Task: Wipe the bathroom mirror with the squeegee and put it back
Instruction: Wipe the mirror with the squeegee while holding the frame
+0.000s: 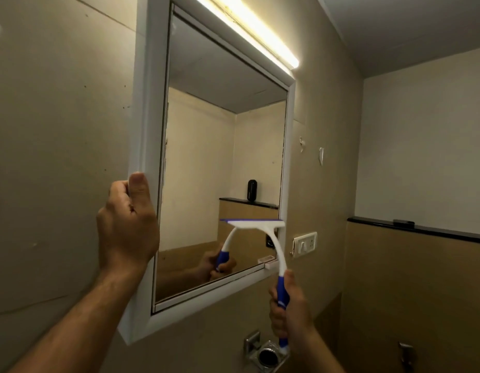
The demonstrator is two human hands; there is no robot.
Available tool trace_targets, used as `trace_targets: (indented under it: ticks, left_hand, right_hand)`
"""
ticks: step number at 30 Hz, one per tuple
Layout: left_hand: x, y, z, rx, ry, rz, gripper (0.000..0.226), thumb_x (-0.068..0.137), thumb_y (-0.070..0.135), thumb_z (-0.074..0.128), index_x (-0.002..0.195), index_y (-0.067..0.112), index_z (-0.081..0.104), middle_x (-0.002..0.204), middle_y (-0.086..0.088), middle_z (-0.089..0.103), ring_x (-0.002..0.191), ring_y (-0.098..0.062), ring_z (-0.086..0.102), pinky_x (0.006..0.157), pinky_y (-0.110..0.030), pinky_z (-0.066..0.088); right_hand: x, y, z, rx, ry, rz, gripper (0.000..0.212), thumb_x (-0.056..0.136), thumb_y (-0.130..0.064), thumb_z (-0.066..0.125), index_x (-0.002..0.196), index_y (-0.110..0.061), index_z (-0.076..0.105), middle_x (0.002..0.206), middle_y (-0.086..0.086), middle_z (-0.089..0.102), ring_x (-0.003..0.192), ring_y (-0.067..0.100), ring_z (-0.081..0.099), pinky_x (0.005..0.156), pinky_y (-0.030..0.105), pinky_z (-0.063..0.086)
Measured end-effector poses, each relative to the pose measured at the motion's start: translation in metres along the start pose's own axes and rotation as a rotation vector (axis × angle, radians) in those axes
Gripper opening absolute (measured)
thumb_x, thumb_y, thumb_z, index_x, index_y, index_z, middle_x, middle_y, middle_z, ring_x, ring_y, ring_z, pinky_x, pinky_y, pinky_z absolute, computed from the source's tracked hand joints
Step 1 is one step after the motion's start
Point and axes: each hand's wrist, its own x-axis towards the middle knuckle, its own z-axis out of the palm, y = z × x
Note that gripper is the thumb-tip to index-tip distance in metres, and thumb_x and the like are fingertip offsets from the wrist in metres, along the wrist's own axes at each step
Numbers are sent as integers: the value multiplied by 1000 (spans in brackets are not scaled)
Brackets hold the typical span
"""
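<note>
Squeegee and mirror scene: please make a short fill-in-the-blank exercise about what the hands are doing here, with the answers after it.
1. The right hand grips the squeegee by its ____ handle.
2. The left hand holds the white frame on the mirror's ____ side.
3. The squeegee's blade lies against the ____ right part of the mirror glass.
4. The lit tube light is mounted ____ the mirror.

Answers: blue; left; lower; above

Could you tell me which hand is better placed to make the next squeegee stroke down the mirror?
Right: the right hand already grips the squeegee, its blade against the mirror. The left hand is occupied holding the mirror frame.
</note>
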Motion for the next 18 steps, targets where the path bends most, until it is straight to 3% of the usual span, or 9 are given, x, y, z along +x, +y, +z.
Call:
trace_targets:
  ticks: [2, 5, 8, 12, 15, 18]
  left_hand:
    - [-1, -3, 7, 4, 13, 32, 49, 101, 49, 25, 80, 10, 46, 62, 4, 42, 54, -5, 37, 47, -31, 20]
    - [0, -3, 10, 9, 31, 4, 46, 101, 49, 25, 80, 12, 45, 62, 9, 39, 52, -2, 33, 44, -22, 18]
    - [0, -6, 11, 4, 23, 0, 49, 99, 54, 23, 79, 14, 43, 62, 8, 40, 52, -4, 32, 47, -32, 18]
    - [0, -7, 12, -1, 29, 6, 48, 98, 55, 22, 80, 16, 43, 62, 4, 43, 52, -3, 37, 42, -14, 25]
    - [0, -8, 12, -11, 20, -22, 51, 97, 59, 20, 84, 16, 46, 64, 7, 44, 56, -1, 39, 47, -30, 19]
    - [-3, -8, 11, -11, 36, -39, 48, 98, 56, 23, 83, 16, 46, 64, 10, 43, 54, 0, 38, 49, -31, 16]
  right_hand:
    - [0, -4, -1, -40, 27, 4, 69, 63, -88, 44, 67, -20, 55, 51, -1, 40, 39, 14, 30, 38, 22, 28]
    - [2, -22, 0, -69, 41, -55, 65, 69, -84, 41, 66, -21, 56, 50, -3, 40, 38, 13, 31, 37, 22, 29]
    - [3, -19, 3, -56, 24, -51, 62, 71, -82, 40, 65, -22, 56, 50, -3, 40, 39, 13, 31, 38, 22, 29]
    - [-6, 20, -6, -58, 36, 42, 64, 71, -80, 39, 68, -19, 56, 51, -2, 41, 40, 13, 31, 39, 22, 27]
    - [-19, 45, -13, -76, 57, 91, 64, 71, -79, 38, 67, -17, 55, 49, -3, 42, 39, 12, 31, 39, 21, 28]
    - [-29, 50, -16, -109, 68, 93, 64, 70, -79, 38, 66, -17, 54, 48, -3, 42, 39, 12, 32, 39, 21, 29]
